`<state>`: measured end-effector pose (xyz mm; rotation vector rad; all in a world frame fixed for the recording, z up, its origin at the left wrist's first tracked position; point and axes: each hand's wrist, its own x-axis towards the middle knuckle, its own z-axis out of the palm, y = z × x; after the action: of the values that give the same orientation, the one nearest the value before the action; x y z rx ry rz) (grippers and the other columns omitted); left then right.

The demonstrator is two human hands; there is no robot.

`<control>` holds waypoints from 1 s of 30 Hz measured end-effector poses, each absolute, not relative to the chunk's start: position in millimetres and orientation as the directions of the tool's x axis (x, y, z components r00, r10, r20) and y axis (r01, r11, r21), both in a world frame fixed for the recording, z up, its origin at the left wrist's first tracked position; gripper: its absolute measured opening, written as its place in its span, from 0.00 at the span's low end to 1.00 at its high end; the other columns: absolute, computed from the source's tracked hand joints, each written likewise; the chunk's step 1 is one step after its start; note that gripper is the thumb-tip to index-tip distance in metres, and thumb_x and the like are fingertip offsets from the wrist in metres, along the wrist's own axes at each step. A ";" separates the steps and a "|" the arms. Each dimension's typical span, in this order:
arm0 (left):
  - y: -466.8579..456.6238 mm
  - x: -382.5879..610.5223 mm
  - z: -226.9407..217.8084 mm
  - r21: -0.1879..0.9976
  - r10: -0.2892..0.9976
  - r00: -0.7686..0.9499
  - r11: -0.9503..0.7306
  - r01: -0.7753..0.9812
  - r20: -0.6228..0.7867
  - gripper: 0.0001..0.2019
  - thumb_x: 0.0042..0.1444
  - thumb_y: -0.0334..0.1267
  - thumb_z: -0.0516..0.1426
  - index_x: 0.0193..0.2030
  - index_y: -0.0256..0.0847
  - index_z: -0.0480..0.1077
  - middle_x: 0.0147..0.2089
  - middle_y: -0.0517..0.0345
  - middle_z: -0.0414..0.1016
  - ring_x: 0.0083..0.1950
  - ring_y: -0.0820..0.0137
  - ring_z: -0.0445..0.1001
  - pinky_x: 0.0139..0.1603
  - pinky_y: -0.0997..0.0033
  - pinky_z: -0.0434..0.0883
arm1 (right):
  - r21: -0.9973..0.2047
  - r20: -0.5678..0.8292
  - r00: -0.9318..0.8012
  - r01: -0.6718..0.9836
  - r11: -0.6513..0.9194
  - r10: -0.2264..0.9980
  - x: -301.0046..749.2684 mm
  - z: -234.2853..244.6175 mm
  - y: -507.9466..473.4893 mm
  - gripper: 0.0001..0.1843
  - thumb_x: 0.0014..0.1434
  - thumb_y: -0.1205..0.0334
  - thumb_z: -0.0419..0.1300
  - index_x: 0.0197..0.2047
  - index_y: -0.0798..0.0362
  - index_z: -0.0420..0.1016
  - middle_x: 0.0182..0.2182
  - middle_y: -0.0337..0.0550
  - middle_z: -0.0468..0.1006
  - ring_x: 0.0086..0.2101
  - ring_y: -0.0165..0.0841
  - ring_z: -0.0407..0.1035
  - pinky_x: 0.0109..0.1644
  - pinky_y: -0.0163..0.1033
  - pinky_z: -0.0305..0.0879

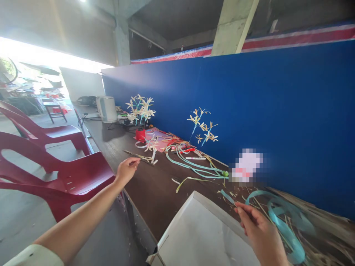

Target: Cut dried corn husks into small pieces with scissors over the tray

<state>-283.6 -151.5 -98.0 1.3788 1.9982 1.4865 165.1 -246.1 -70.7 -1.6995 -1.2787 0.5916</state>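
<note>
My left hand (127,170) reaches out over the near edge of the long dark table (144,184), its fingers pinched together next to thin straw strips (138,155); whether it grips one I cannot make out. My right hand (260,231) is at the lower right, fingers closed on a light blue ribbon strip (280,218) that loops beside it. A white cardboard sheet (202,232) lies just left of that hand.
Two straw flower sprigs stand on the table, one in a red pot (140,135) and one against the blue partition (203,127). Pale green strips (194,164) curl between them. A white kettle (107,109) sits far back. Red plastic chairs (55,173) stand left.
</note>
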 end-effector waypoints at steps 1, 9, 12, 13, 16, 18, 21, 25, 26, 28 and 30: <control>-151.3 -280.4 -99.5 0.857 0.826 -0.485 0.002 0.514 0.289 0.15 0.49 0.43 0.53 0.41 0.41 0.74 0.29 0.59 0.75 0.26 0.73 0.70 0.25 0.75 0.65 | -0.867 0.141 0.348 0.496 -0.055 0.927 164.8 -70.6 -246.4 0.22 0.45 0.47 0.59 0.39 0.53 0.78 0.25 0.44 0.78 0.21 0.33 0.68 0.22 0.35 0.62; -160.3 -232.9 -101.1 0.667 0.914 -0.126 -0.182 0.722 0.386 0.12 0.51 0.40 0.52 0.38 0.44 0.75 0.36 0.59 0.76 0.34 0.71 0.72 0.36 0.73 0.68 | -0.873 0.113 0.361 0.480 -0.081 0.926 161.4 -71.3 -248.3 0.24 0.47 0.45 0.58 0.42 0.52 0.76 0.30 0.44 0.79 0.24 0.33 0.69 0.23 0.35 0.63; -165.0 -209.1 -92.8 0.584 0.924 -0.001 -0.241 0.775 0.383 0.11 0.53 0.39 0.51 0.37 0.44 0.75 0.38 0.58 0.75 0.37 0.71 0.72 0.39 0.73 0.67 | -0.878 0.097 0.357 0.471 -0.089 0.929 161.4 -71.3 -248.1 0.24 0.47 0.45 0.57 0.43 0.52 0.75 0.31 0.44 0.79 0.24 0.33 0.69 0.24 0.35 0.64; -166.9 -201.1 -89.3 0.568 0.927 0.037 -0.259 0.781 0.373 0.11 0.53 0.39 0.51 0.38 0.44 0.75 0.38 0.58 0.75 0.36 0.72 0.72 0.40 0.74 0.67 | -0.879 0.099 0.356 0.468 -0.086 0.929 161.4 -71.1 -248.1 0.24 0.47 0.45 0.57 0.43 0.52 0.75 0.31 0.44 0.79 0.24 0.33 0.69 0.24 0.35 0.64; -172.5 -179.2 -78.4 0.538 0.924 0.128 -0.318 0.781 0.360 0.11 0.54 0.38 0.51 0.38 0.45 0.75 0.38 0.58 0.75 0.36 0.72 0.72 0.39 0.74 0.66 | -0.875 0.121 0.357 0.479 -0.071 0.926 161.2 -69.3 -248.5 0.23 0.47 0.46 0.57 0.42 0.53 0.75 0.30 0.44 0.79 0.24 0.34 0.69 0.24 0.35 0.63; -173.3 -166.3 -71.7 0.537 0.917 0.162 -0.348 0.768 0.363 0.11 0.54 0.38 0.51 0.38 0.46 0.75 0.39 0.58 0.75 0.36 0.72 0.72 0.39 0.74 0.66 | -0.867 0.136 0.353 0.495 -0.061 0.926 160.3 -66.6 -249.4 0.23 0.48 0.46 0.57 0.41 0.53 0.76 0.29 0.44 0.79 0.24 0.34 0.69 0.24 0.35 0.63; -164.6 -146.6 -62.5 0.531 0.913 0.210 -0.378 0.758 0.350 0.11 0.53 0.36 0.51 0.38 0.46 0.75 0.39 0.58 0.75 0.37 0.71 0.73 0.39 0.74 0.66 | -0.850 0.149 0.331 0.524 -0.050 0.932 157.8 -61.5 -251.3 0.22 0.49 0.46 0.56 0.40 0.53 0.76 0.27 0.43 0.78 0.23 0.34 0.69 0.24 0.36 0.63; -131.2 -110.5 -51.1 0.492 0.904 0.256 -0.405 0.771 0.343 0.11 0.53 0.37 0.52 0.36 0.46 0.76 0.40 0.58 0.76 0.39 0.69 0.73 0.40 0.72 0.66 | -0.829 0.166 0.314 0.558 -0.040 0.935 154.1 -57.6 -253.1 0.21 0.49 0.46 0.56 0.38 0.53 0.76 0.25 0.42 0.78 0.22 0.35 0.68 0.25 0.37 0.64; -120.1 -99.5 -48.8 0.472 0.903 0.270 -0.408 0.782 0.332 0.10 0.53 0.36 0.52 0.35 0.45 0.76 0.39 0.57 0.76 0.40 0.68 0.73 0.41 0.72 0.66 | -0.826 0.169 0.313 0.563 -0.039 0.935 153.6 -57.3 -253.3 0.21 0.49 0.47 0.56 0.38 0.53 0.76 0.25 0.42 0.78 0.22 0.35 0.69 0.25 0.37 0.64; -96.8 -76.4 -46.0 0.422 0.908 0.288 -0.399 0.814 0.304 0.10 0.52 0.34 0.52 0.33 0.44 0.76 0.38 0.56 0.76 0.40 0.67 0.73 0.41 0.71 0.67 | -0.817 0.172 0.312 0.576 -0.042 0.934 153.5 -57.2 -253.6 0.21 0.50 0.47 0.55 0.38 0.52 0.76 0.26 0.42 0.78 0.22 0.35 0.69 0.26 0.37 0.64; -74.3 -54.2 -46.5 0.396 0.919 0.280 -0.375 0.838 0.277 0.09 0.51 0.35 0.54 0.33 0.43 0.75 0.40 0.53 0.75 0.41 0.66 0.73 0.41 0.70 0.67 | -0.805 0.175 0.314 0.592 -0.049 0.933 153.9 -57.3 -253.8 0.20 0.51 0.47 0.55 0.39 0.52 0.76 0.26 0.42 0.78 0.23 0.35 0.70 0.27 0.37 0.65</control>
<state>-54.2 -74.3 -46.5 2.3698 1.6457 0.6986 153.9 -253.8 -57.3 -1.7432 -1.3768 0.5124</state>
